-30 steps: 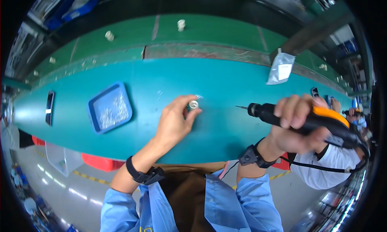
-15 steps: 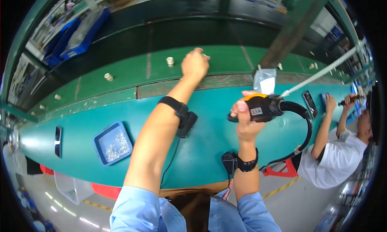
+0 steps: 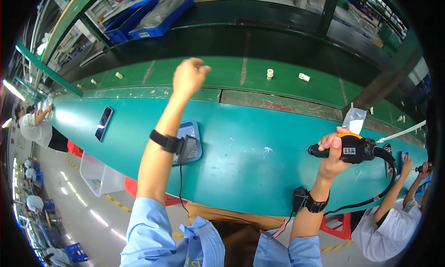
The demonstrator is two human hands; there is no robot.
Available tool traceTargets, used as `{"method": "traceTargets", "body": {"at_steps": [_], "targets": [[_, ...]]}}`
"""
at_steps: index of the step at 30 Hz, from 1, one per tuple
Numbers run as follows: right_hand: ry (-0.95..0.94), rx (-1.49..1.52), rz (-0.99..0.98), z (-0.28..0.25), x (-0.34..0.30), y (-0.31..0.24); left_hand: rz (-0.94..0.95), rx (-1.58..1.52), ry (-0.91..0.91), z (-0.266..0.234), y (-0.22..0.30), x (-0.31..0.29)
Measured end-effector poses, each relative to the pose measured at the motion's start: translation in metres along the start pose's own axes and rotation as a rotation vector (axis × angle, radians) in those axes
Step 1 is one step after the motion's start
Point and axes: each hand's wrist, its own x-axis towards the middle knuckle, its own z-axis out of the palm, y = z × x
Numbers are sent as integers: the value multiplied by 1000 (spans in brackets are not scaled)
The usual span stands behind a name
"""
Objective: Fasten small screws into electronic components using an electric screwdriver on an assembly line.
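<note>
- See bench (image 3: 232,186), teal, spanning view; curved & cut off by dark rim at both ends.
- See belt (image 3: 222,67), green, along far edge of bench.
- See co-worker (image 3: 382,234) far R, in white, partly cut off.
- See driver (image 3: 350,151), black/orange, over R part of bench, aimed L; can't make out bit at tip.
- See R hand (image 3: 331,158), wrapped firmly round driver.
- See L hand (image 3: 189,77), over belt, part curled, thumb & fingertips to R. Can't tell if empty or pinching sth.
- See tray (image 3: 200,139), blue, mostly hidden under L forearm (image 3: 160,174) & wrist unit (image 3: 187,149).
- See bag (image 3: 356,117), clear, just beyond driver.
- See phone (image 3: 104,123), on bench, far L.
- See upright fitting (image 3: 270,74), white, on belt, well R of L hand; nr it, lying fitting (image 3: 304,77), farther R.
- See bits (image 3: 267,149), on bench btwn tray & driver, too small to ID.
</note>
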Motion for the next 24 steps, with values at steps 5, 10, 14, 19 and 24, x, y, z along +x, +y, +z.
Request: {"method": "traceTargets", "body": {"at_steps": [5, 10, 14, 19, 24], "targets": [[-11, 61, 46, 8, -6, 2, -31, 182, 244, 29, -55, 22], [-67, 14, 14, 5, -8, 6, -44, 157, 242, 68, -71, 37], [-73, 34, 20, 0, -10, 3, -139, -27, 53, 78, -83, 43], [-87, 89, 40, 8, -8, 9, -90, 53, -39, 63, -72, 47], [-94, 126, 100, 5, -7, 3, 241, -94, -144, 23, 28, -14]]}}
